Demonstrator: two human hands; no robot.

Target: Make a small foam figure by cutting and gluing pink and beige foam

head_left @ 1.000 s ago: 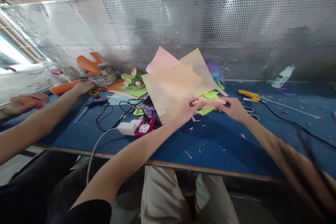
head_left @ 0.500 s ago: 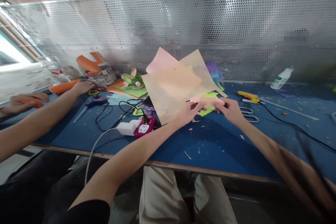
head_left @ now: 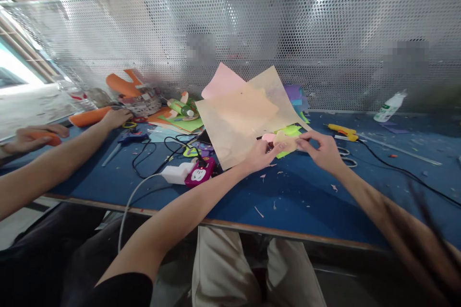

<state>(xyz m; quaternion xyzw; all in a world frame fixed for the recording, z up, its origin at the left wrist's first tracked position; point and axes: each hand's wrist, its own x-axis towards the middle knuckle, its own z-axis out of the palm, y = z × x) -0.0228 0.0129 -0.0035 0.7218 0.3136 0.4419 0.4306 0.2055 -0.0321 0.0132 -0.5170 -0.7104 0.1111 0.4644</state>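
Observation:
My left hand [head_left: 260, 154] pinches a small cut-out [head_left: 287, 141] of beige and pink paper between thumb and fingers. A rounded pink part [head_left: 268, 137] of it shows by the fingertips. My right hand [head_left: 322, 149] has thumb and forefinger pressed together at the cut-out's right edge. Bright green paper [head_left: 289, 131] lies just behind and under the cut-out. A large beige sheet [head_left: 241, 127] lies beyond my left hand, overlapping a pink sheet [head_left: 220, 81]. Scissors [head_left: 347, 157] rest beside my right hand, their blades hidden.
A yellow glue gun [head_left: 342, 131] and white bottle [head_left: 390, 106] are at right. A magenta power adapter [head_left: 200, 172] with cables sits at left, near a blue glue gun [head_left: 131, 137]. Another person's hands [head_left: 117, 117] hold orange material. A perforated metal screen [head_left: 162, 43] bounds the table.
A pink part that showed at my right fingertips is no longer seen there. My right fingers have closed into a tighter pinch, and the cut-out has turned slightly. The sheets stay put.

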